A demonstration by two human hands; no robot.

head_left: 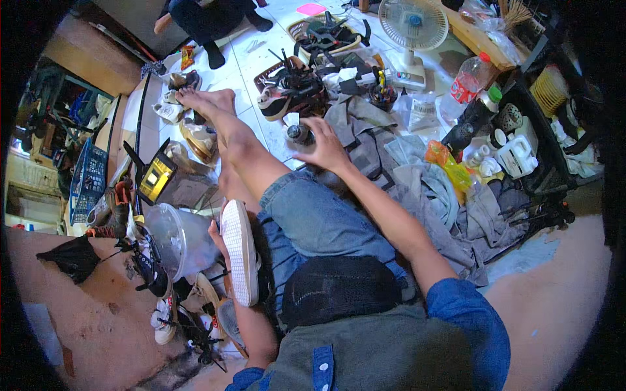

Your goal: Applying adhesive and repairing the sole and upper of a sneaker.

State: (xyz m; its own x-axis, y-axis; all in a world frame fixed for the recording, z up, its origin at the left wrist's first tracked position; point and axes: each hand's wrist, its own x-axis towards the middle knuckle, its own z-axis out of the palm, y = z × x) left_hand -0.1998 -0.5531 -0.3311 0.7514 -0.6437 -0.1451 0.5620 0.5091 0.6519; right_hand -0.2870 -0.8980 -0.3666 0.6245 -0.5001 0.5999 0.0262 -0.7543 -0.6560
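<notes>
A sneaker [240, 254] with a white patterned sole is held upright beside my left thigh. My left hand [218, 238] grips it from the left side, and the shoe hides most of the fingers. Past my right knee, my right hand [326, 147] curves its fingers and thumb around a small dark bottle [299, 135] with a pale top. What the bottle contains cannot be seen. Grey cloths [365, 140] lie just beyond that hand.
Shoes and a clear plastic tub [179, 238] crowd my left. A yellow-lit box [157, 174] stands near my shins. Ahead are baskets [326, 32] of tools and a fan [413, 26]. Bottles [471, 78] and a white jug [517, 156] stand right. Another person's legs [212, 26] show at the back.
</notes>
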